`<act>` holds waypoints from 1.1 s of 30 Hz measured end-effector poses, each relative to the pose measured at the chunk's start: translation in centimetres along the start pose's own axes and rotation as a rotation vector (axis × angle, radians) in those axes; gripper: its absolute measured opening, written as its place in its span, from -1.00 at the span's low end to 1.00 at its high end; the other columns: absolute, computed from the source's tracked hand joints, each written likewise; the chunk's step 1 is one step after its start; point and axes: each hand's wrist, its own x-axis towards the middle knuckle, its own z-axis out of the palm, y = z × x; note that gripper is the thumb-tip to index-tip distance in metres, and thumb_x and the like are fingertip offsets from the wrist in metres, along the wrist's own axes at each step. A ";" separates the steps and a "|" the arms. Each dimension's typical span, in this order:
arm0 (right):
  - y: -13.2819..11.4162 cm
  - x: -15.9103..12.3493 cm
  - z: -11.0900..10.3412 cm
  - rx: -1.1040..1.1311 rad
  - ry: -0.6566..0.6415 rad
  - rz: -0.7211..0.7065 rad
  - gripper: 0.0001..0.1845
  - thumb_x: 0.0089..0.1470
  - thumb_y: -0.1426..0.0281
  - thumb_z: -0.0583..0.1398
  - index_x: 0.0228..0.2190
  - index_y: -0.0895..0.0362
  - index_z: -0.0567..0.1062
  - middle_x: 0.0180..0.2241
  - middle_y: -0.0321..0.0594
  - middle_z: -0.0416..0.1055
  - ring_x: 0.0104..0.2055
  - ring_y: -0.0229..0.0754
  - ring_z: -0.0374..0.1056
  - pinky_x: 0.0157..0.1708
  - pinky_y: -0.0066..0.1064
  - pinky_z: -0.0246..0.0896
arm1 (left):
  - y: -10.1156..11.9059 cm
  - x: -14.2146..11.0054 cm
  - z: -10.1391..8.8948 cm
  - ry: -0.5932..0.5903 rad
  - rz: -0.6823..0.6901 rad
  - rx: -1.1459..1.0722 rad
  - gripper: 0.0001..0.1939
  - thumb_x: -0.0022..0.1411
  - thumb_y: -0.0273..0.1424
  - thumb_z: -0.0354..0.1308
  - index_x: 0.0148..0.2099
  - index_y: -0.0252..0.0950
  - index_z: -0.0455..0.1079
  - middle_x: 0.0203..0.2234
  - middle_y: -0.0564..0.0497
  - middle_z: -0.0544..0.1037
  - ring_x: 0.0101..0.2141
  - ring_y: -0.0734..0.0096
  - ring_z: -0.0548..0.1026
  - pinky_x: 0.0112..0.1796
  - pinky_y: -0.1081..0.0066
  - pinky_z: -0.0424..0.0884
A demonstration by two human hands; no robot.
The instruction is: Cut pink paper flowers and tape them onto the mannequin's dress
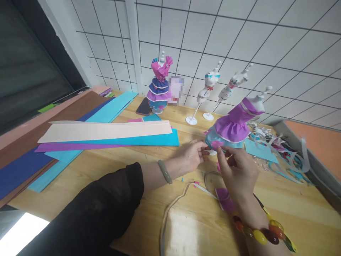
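A small white dress form tilts to the right, wearing a paper dress (231,122) with a purple top and ruffle over a light-blue skirt. My left hand (193,154) has its thumb and curled fingers at the left hem of that skirt. On the skirt's front is a pink paper flower (216,144). My right hand (239,172) pinches at the flower's lower edge, its thumb in front and the other fingers bent at the hem. Below the hands lie a purple paper scrap (225,200) and a thin pale strip (174,199).
Long crepe paper sheets (112,131) are stacked at left. Behind stand a finished dressed form (159,87), two white forms (209,87) and a phone (144,106). Paper scraps and curled ribbons (289,156) lie at right beside a grey-edged tray (301,156).
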 end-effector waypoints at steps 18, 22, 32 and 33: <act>-0.1 -0.1 0.1 0.008 0.010 -0.007 -0.87 0.06 0.37 0.20 -0.33 0.16 0.50 -0.56 -0.31 0.33 -0.62 -0.34 0.16 -0.56 -0.45 0.09 | -0.5 -0.8 1.0 -0.131 0.121 -0.121 -0.89 0.01 -0.47 0.16 -0.33 -0.36 0.42 -0.39 -0.04 0.49 -0.34 0.47 0.43 -0.20 0.40 0.28; -0.1 -0.1 0.4 -0.010 0.001 0.000 -0.84 0.08 0.35 0.18 -0.31 0.15 0.51 -0.57 -0.30 0.33 -0.61 -0.32 0.16 -0.55 -0.43 0.11 | -0.4 -0.9 1.3 -0.157 0.096 -0.162 -0.89 0.00 -0.51 0.16 -0.34 -0.36 0.43 -0.40 -0.03 0.49 -0.35 0.49 0.43 -0.20 0.42 0.29; 0.1 -0.1 0.8 -0.003 0.018 0.040 -0.85 0.05 0.35 0.21 -0.35 0.16 0.53 -0.52 -0.26 0.39 -0.63 -0.35 0.16 -0.57 -0.44 0.12 | -0.1 -1.3 1.8 -0.054 0.069 -0.248 -0.88 0.04 -0.48 0.07 -0.34 -0.37 0.40 -0.43 -0.03 0.49 -0.39 0.48 0.42 -0.28 0.44 0.31; 0.1 -0.1 0.8 -0.002 0.022 0.043 -0.85 0.05 0.35 0.21 -0.35 0.15 0.54 -0.51 -0.25 0.40 -0.63 -0.36 0.16 -0.58 -0.45 0.12 | -0.1 -1.2 1.8 -0.051 0.071 -0.252 -0.88 0.04 -0.47 0.07 -0.34 -0.36 0.40 -0.44 -0.02 0.48 -0.40 0.49 0.42 -0.28 0.44 0.31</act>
